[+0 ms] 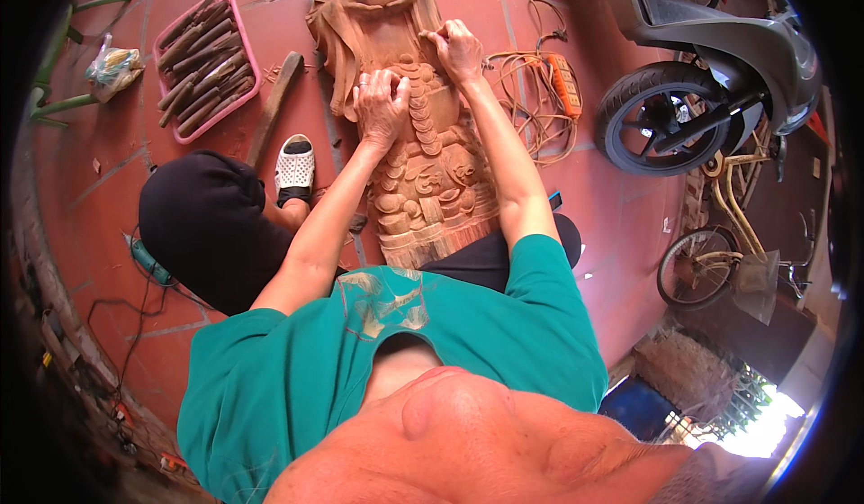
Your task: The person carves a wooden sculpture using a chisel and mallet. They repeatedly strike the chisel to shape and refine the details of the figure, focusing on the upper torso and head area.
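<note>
A long carved wooden statue [436, 184] lies on the floor in front of me, covered with relief of robes, beads and rounded shapes. My left hand [380, 108] rests on its left side with the fingers curled down against the wood; a ring shows on one finger. Farther off and to the right, my right hand [457, 52] is at the statue's right edge, its fingers bent and pressed together. Anything small inside either hand is hidden by the fingers.
A pink tray [255, 57] of long dark wooden-handled tools sits at the left, beside a wooden bar [274, 108]. To the right are an orange power strip [565, 85] with coiled cord, a scooter [711, 63] and a bicycle [702, 265]. A plastic bag [115, 66] hangs near green chair legs.
</note>
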Demonstrator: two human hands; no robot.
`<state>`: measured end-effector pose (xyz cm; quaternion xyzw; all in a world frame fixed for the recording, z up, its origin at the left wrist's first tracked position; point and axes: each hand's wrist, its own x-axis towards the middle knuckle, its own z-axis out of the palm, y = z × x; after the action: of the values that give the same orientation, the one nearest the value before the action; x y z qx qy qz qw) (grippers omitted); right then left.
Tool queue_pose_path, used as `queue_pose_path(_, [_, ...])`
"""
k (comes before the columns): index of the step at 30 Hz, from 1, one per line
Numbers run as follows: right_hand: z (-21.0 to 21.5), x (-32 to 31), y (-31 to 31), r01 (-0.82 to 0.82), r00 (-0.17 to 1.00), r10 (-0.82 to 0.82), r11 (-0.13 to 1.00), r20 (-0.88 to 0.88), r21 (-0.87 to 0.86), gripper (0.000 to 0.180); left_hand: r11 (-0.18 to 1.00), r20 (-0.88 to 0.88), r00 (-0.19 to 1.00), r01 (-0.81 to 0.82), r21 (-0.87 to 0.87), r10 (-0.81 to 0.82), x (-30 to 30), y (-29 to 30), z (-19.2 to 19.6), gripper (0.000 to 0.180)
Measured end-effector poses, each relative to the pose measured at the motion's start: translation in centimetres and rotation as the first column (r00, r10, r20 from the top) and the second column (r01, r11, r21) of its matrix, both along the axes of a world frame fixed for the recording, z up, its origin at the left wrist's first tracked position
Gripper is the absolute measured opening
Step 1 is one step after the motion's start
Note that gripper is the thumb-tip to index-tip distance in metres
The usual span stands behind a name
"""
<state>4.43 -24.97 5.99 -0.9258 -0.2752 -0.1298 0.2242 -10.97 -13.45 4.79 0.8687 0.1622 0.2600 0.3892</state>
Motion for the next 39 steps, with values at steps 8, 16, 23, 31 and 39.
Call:
queue_pose_path(8, [-0.4, 3.9, 3.8, 0.137, 0.991, -0.136, 0.98, 0.02, -0.142, 0.028, 1.0, 0.013, 1.0, 0.005, 0.011, -0.005, 0.2, -0.2, -0.2, 0.017])
queue_pose_path(16, [1.1, -0.4, 1.4, 0.063, 0.995, -0.069, 0.995, -0.074, -0.08, 0.028, 1.0, 0.01, 1.0, -0.006, -0.018, 0.006, -0.1, -0.1, -0.1, 0.017])
queue_pose_path(23, [-0.4, 5.4, 5.2, 0.189, 0.982, -0.183, 0.972, 0.054, -0.141, 0.025, 1.0, -0.003, 1.0, 0.011, -0.015, -0.011, -0.1, -0.4, 0.0, 0.017])
queue_pose_path(31, [0.2, 2.3, 2.7, 0.068, 0.997, -0.074, 0.985, -0.037, -0.157, 0.034, 1.0, 0.025, 1.0, -0.017, -0.002, 0.017, 0.1, 0.1, -0.2, 0.016])
queue_pose_path(39, [-0.5, 4.2, 3.1, 0.109, 0.994, -0.11, 0.985, -0.005, -0.137, 0.031, 1.0, 0.017, 1.0, 0.01, -0.006, -0.01, -0.2, -0.5, 0.1, 0.017])
